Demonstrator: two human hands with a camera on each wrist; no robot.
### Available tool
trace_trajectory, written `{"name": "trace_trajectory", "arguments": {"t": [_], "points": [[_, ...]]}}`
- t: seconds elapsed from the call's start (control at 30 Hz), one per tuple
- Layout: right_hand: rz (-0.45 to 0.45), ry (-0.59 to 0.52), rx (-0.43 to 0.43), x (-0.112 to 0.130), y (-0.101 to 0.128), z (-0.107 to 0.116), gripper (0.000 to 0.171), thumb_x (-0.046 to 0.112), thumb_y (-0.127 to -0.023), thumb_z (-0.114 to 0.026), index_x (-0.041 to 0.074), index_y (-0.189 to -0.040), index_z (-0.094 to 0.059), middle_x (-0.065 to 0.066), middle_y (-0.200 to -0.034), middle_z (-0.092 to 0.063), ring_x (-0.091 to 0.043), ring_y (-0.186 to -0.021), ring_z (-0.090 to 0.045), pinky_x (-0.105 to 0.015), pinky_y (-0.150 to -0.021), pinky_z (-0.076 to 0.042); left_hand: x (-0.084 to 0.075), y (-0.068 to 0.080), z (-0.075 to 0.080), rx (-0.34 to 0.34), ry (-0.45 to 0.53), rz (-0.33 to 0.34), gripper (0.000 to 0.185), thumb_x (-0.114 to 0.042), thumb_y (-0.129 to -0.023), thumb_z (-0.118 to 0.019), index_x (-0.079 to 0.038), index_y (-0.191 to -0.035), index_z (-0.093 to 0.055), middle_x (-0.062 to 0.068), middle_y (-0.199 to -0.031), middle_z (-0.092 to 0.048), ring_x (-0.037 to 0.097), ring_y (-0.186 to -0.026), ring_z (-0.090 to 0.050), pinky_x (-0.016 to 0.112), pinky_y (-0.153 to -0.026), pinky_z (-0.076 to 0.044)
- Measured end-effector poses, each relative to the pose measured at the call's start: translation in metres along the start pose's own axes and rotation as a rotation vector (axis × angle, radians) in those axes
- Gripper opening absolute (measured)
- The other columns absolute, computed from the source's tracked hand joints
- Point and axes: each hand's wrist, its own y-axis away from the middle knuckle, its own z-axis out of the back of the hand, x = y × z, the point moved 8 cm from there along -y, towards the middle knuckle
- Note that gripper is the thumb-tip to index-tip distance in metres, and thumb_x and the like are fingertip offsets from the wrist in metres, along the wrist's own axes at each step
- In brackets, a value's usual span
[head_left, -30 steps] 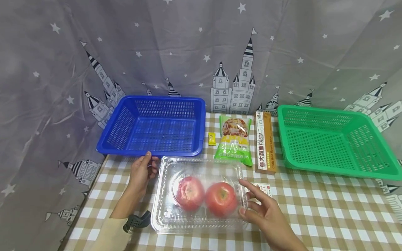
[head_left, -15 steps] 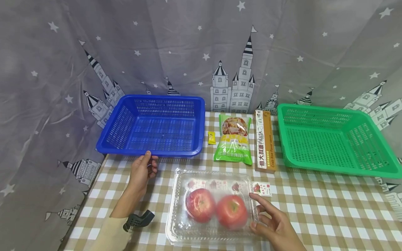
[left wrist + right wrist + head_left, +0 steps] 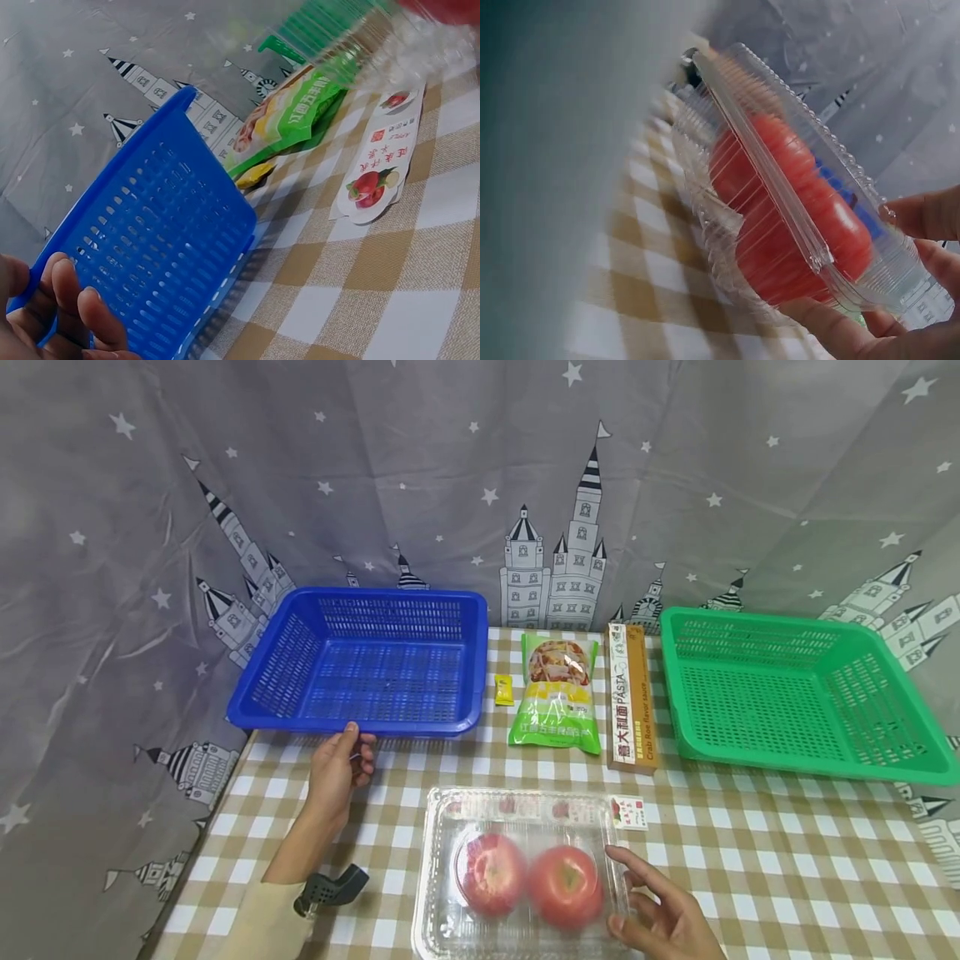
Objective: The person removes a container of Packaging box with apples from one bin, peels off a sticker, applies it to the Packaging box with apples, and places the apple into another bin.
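One clear box point(image 3: 525, 827) with two apples point(image 3: 491, 874) inside extends left from the right hand point(image 3: 663, 906), which grips its edge. Left and ahead, the left hand point(image 3: 333, 777) pinches the rim of one blue basket point(image 3: 420, 727). Beyond the right-hand grip lie one bag point(image 3: 557, 693), one yellow packet point(image 3: 503, 690), one pasta box point(image 3: 632, 702) and, farther right, one green basket point(image 3: 817, 765).

Over here the left hand point(image 3: 69, 319) pinches the rim of a blue basket point(image 3: 161, 225); beyond it I see a yellow packet point(image 3: 254, 175), a green bag point(image 3: 289, 120), a fruit-printed card point(image 3: 380, 161) on the checked tabletop point(image 3: 345, 300), and a blurry clear container point(image 3: 409, 56).
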Motion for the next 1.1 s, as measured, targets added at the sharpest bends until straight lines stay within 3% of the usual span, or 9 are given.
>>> {"name": "trace_trajectory", "arguments": {"t": [0.23,0.4,0.53,0.7,0.8,0.93,1.1], "points": [[-0.159,-0.011,-0.066,-0.026,-0.002,0.003,0.079,0.006,-0.077,-0.081,0.006,-0.146,-0.043,-0.015,-0.119,-0.042,-0.026,-0.101,-0.054,-0.035,-0.076,-0.057,-0.001,0.001,-0.003,-0.007,-0.032,-0.034,0.038,-0.032,-0.107,-0.041,-0.006,-0.089,-0.061,-0.002,-0.067,-0.052,0.007,-0.055,-0.048,0.016,-0.046,-0.036],[-0.12,0.045,-0.069,-0.025,-0.004,0.002,0.076,0.01,-0.08,-0.081,0.005,-0.146,-0.043,-0.019,-0.121,-0.045,-0.03,-0.103,-0.055,-0.034,-0.082,-0.056,0.002,0.0,-0.006,-0.01,-0.028,-0.049,0.044,-0.034,-0.107,-0.037,-0.003,-0.088,-0.061,-0.002,-0.067,-0.052,0.007,-0.055,-0.048,0.017,-0.046,-0.036],[-0.105,0.096,-0.09,-0.023,-0.005,0.002,0.075,0.011,-0.08,-0.081,0.006,-0.145,-0.045,-0.016,-0.121,-0.046,-0.03,-0.104,-0.053,-0.032,-0.086,-0.053,0.006,0.002,-0.011,0.003,-0.027,-0.022,0.052,-0.038,-0.108,-0.029,-0.002,-0.089,-0.061,-0.002,-0.068,-0.053,0.008,-0.056,-0.048,0.019,-0.049,-0.039],[-0.119,0.11,-0.093,-0.024,-0.006,0.002,0.074,0.012,-0.08,-0.081,0.008,-0.145,-0.046,-0.016,-0.119,-0.046,-0.029,-0.103,-0.053,-0.033,-0.084,-0.053,0.01,0.006,-0.026,0.101,-0.032,0.004,0.057,-0.038,-0.109,-0.021,-0.003,-0.09,-0.062,0.0,-0.069,-0.055,0.01,-0.056,-0.05,0.02,-0.049,-0.039],[-0.143,0.068,-0.07,-0.027,-0.006,0.001,0.075,0.011,-0.08,-0.08,0.009,-0.146,-0.044,-0.017,-0.12,-0.043,-0.029,-0.103,-0.053,-0.036,-0.082,-0.055,0.014,0.008,-0.039,0.199,-0.159,-0.024,0.046,-0.024,-0.109,-0.027,0.006,-0.099,-0.061,0.004,-0.074,-0.057,0.012,-0.059,-0.052,0.021,-0.05,-0.039],[-0.16,0.018,-0.019,-0.03,-0.005,-0.001,0.078,0.015,-0.083,-0.078,0.009,-0.15,-0.038,-0.021,-0.125,-0.039,-0.03,-0.108,-0.054,-0.041,-0.085,-0.055,0.025,0.01,-0.054,0.355,-0.443,-0.126,0.027,-0.01,-0.105,-0.042,0.008,-0.108,-0.062,0.009,-0.082,-0.063,0.019,-0.066,-0.058,0.025,-0.056,-0.048],[-0.145,0.005,-0.001,-0.03,-0.004,-0.001,0.079,0.019,-0.085,-0.077,0.009,-0.151,-0.034,-0.023,-0.127,-0.036,-0.032,-0.112,-0.053,-0.042,-0.087,-0.054,0.03,0.016,-0.073,0.471,-0.88,-0.408,0.018,-0.019,-0.095,-0.065,-0.01,-0.11,-0.068,-0.003,-0.085,-0.063,0.015,-0.072,-0.057,0.03,-0.066,-0.049]]}}
